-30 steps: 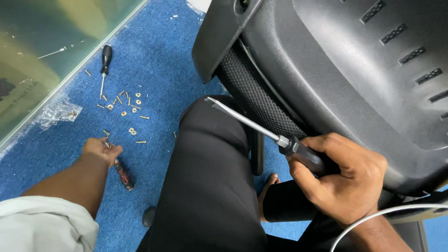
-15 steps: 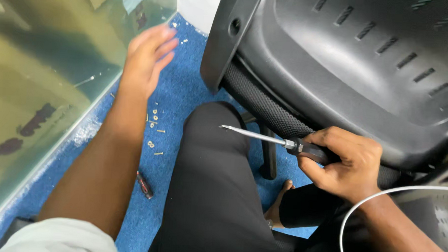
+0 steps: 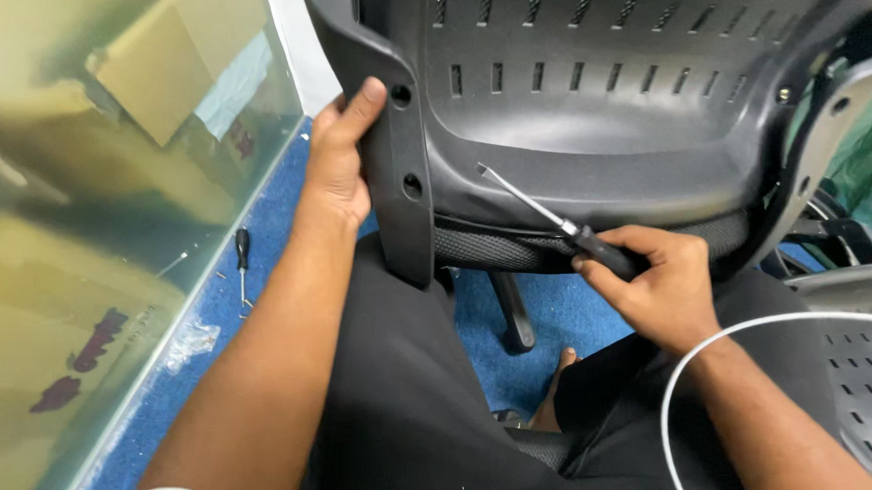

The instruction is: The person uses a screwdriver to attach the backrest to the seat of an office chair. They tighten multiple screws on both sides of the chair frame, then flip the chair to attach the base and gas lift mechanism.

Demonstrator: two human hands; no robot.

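A black plastic chair backrest [image 3: 596, 96] with rows of slots stands tilted over my lap. My left hand [image 3: 341, 150] grips its left side bar, thumb beside two screw holes [image 3: 406, 143]. My right hand [image 3: 652, 282] holds a black-handled screwdriver [image 3: 553, 220], its metal shaft pointing up-left against the lower part of the backrest shell. Black mesh [image 3: 513, 250] shows under the shell's lower edge.
A frosted glass wall [image 3: 99, 214] runs along the left. On the blue carpet [image 3: 568, 327] lie a second screwdriver [image 3: 242, 258] and a small clear plastic bag [image 3: 189, 341]. A white cable [image 3: 732, 352] loops over my right forearm. Another perforated chair part [image 3: 852, 356] sits at right.
My left hand rose from the screws on the carpet and took hold of the backrest's left side. The view swung up toward the backrest. My right hand kept the screwdriver.
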